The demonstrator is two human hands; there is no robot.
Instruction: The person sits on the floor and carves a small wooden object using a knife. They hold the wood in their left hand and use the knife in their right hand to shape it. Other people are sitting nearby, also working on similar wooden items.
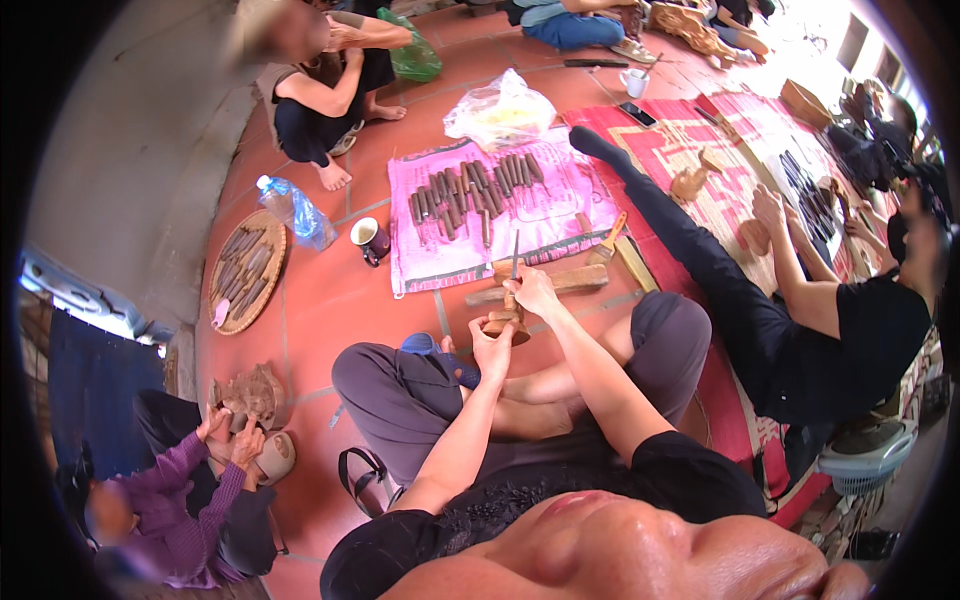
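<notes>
Far left of the pink cloth [430,268], on the near side: person in purple sleeves [222,492], both hands on a rough wood carving [258,388].

Left of the cloth: round basket [279,265] of long tools; its rim probably keeps them from rolling. Between basket and cloth: clear bottle [300,212], upright mug [369,238], both off the fabric, perhaps to spare it spills.

On the cloth: handled tools [465,195] in rough rows, mostly parallel, presumably for easy picking.

Just below the cloth's near edge: left hand [490,343] narrow, fingertips pinching a small wooden piece [513,322], likely to steady it. The piece sits between the 2 hands, above the crossed legs. Right hand [534,292] is closed round a slim dark tool [516,252], 1 end pointing toward the cloth; cannot tell which end is the working end. Grip close to the piece, likely for control.

At the cloth's near right edge: wooden bar [578,282] on the floor; flat brush [609,242] beside it, within easy reach.
</notes>
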